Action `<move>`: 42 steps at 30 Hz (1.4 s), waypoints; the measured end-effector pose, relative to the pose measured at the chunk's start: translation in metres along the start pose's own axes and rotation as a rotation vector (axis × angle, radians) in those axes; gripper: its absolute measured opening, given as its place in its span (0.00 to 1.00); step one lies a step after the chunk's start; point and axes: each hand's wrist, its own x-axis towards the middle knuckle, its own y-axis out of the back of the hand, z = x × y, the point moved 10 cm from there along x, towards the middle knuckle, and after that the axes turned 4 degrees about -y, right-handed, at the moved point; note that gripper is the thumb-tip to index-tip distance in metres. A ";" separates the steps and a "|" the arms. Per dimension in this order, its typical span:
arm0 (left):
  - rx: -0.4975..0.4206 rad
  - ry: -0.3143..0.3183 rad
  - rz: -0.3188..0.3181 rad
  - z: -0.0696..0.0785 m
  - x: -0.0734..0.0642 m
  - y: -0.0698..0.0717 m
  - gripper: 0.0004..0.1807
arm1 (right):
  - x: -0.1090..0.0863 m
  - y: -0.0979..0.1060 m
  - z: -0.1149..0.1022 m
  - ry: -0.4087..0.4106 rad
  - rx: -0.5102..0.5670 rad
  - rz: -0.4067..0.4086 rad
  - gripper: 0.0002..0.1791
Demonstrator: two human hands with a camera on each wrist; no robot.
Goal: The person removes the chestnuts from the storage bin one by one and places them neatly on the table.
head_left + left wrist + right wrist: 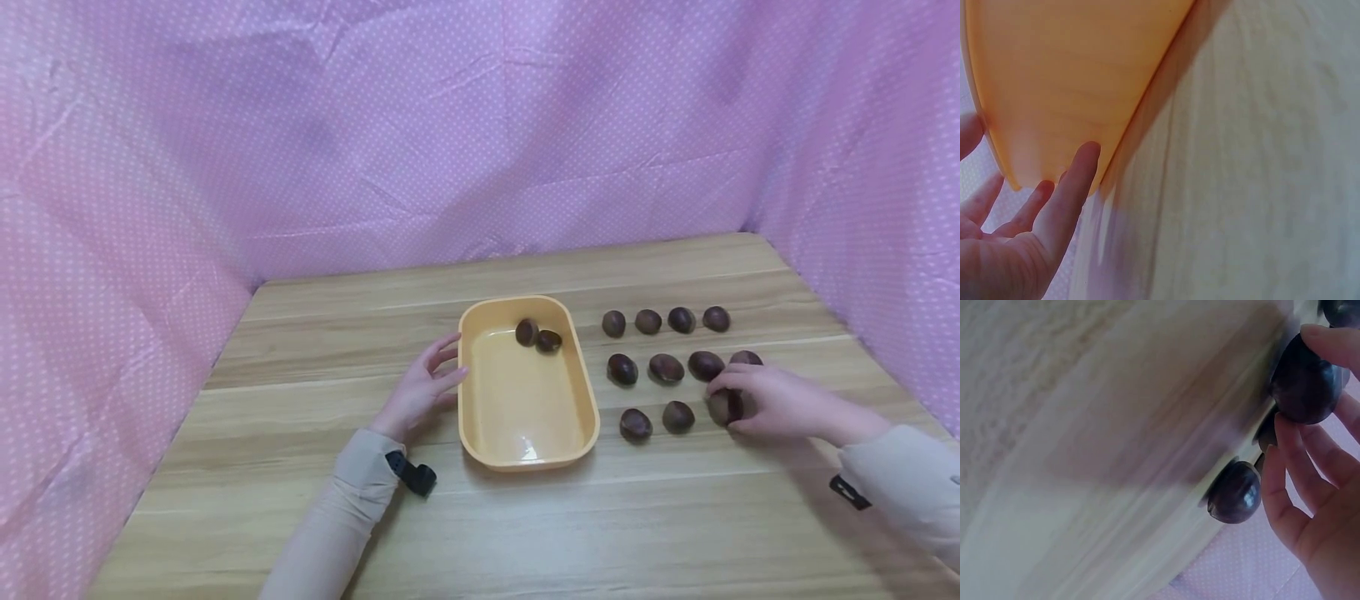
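A yellow plastic tray [517,400] sits mid-table, with two chestnuts [527,332] near its far right corner. My left hand [420,390] is at the tray's left side, its fingers [1072,194] fairly straight and touching the wall. Over on the right, my right hand [791,406] pinches a brown chestnut [725,407] between thumb and fingers, at the right end of the nearest row. In the right wrist view this chestnut [1307,381] shows dark and glossy. Whether it touches the table cannot be told.
Several chestnuts [666,368] lie in three rows right of the tray. One of them [746,358] is partly hidden behind my right hand. The wooden table [300,375] is bordered at the back and sides by a pink dotted cloth [450,150].
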 end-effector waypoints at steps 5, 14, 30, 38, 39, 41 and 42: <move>0.006 -0.002 0.005 0.000 0.000 0.000 0.35 | -0.001 -0.002 -0.001 0.018 0.004 -0.002 0.28; 0.004 0.000 0.007 0.001 0.000 0.000 0.35 | 0.002 0.000 -0.001 0.025 0.008 0.003 0.28; 0.004 0.001 0.007 0.002 -0.001 0.000 0.35 | 0.014 0.028 -0.008 0.004 0.013 0.078 0.25; -0.001 0.009 0.009 0.001 -0.001 0.000 0.35 | 0.031 0.038 -0.025 0.067 0.045 0.120 0.26; -0.004 0.011 0.010 0.001 -0.001 0.001 0.35 | 0.034 0.039 -0.028 0.074 0.057 0.123 0.25; -0.004 0.009 0.009 0.002 -0.001 0.001 0.35 | 0.039 0.041 -0.035 0.093 0.074 0.132 0.24; -0.006 0.009 0.010 0.002 -0.001 0.001 0.35 | 0.042 0.041 -0.039 0.102 0.077 0.137 0.24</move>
